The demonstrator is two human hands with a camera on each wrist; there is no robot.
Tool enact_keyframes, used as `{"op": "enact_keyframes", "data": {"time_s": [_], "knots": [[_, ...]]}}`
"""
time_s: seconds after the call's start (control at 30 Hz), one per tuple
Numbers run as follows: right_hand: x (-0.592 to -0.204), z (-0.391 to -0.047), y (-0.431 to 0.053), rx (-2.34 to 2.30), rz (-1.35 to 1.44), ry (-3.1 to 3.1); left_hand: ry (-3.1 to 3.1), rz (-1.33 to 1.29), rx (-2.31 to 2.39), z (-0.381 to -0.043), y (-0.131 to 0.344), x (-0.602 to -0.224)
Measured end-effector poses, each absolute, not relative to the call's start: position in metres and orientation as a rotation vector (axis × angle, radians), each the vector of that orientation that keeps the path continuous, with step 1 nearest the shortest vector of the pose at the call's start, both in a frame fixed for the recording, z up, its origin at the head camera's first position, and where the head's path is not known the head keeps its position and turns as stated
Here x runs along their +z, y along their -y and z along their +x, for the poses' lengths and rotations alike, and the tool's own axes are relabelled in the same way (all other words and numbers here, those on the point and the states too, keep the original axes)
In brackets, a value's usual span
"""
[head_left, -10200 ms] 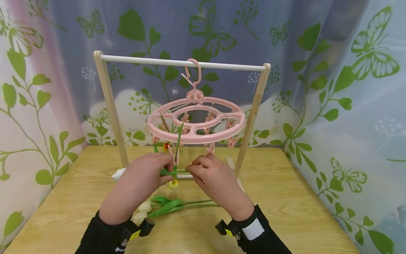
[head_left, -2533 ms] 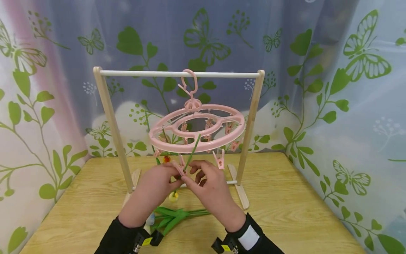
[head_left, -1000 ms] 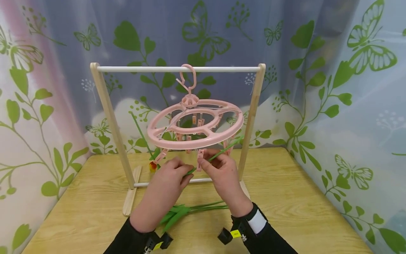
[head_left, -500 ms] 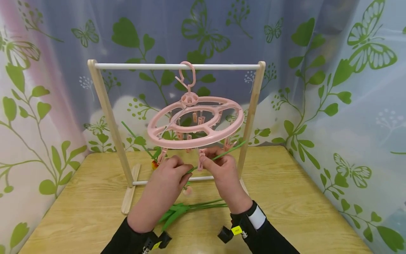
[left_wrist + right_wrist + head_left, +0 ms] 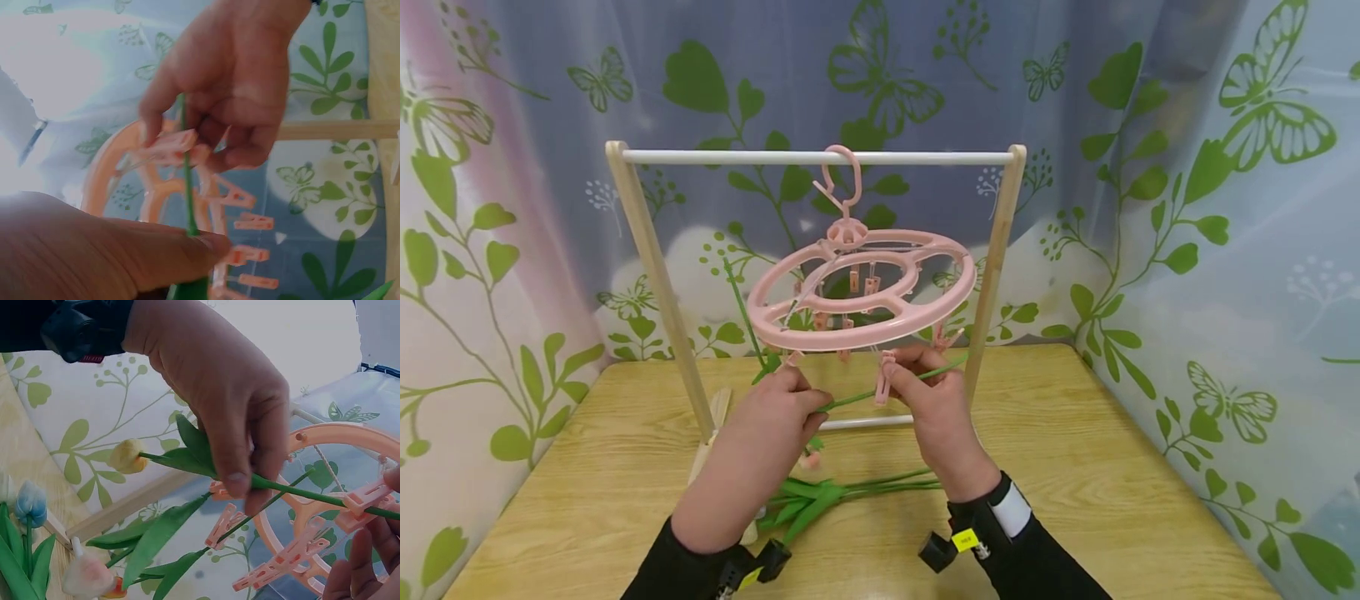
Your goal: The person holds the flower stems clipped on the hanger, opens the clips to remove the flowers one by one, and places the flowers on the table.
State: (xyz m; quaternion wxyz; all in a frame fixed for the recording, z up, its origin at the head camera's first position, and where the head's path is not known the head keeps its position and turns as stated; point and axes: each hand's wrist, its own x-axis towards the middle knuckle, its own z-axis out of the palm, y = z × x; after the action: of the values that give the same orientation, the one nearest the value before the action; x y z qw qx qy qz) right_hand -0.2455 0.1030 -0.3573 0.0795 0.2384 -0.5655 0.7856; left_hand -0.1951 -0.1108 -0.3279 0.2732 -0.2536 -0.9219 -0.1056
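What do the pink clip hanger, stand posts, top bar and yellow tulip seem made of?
Pink clip hanger: glossy, probably plastic, judging by its sheen.
Stand posts: matte, apparently wood, from their tan tone.
Top bar: smooth, white; metal or plastic, unclear.
Yellow tulip: perhaps plastic; its leaves look uniformly smooth.

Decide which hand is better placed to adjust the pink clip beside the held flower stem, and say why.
Probably the right hand: it pinches the clip. The left hand holds the flower stem near the leaves, apart from the clip, so it seems better suited to steadying.
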Motion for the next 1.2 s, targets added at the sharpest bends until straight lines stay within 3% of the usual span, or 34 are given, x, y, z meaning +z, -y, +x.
{"op": "enact_keyframes", "data": {"time_s": [0.47,1.2], "knots": [[-0.358,-0.253,-0.111,2.365,0.600,1.669,2.853,-0.550,-0.188,-0.186,0.152,-0.304],[-0.362,-0.256,-0.109,2.310,0.536,1.738,2.953,-0.711,-0.230,-0.173,0.184,-0.293]]}}
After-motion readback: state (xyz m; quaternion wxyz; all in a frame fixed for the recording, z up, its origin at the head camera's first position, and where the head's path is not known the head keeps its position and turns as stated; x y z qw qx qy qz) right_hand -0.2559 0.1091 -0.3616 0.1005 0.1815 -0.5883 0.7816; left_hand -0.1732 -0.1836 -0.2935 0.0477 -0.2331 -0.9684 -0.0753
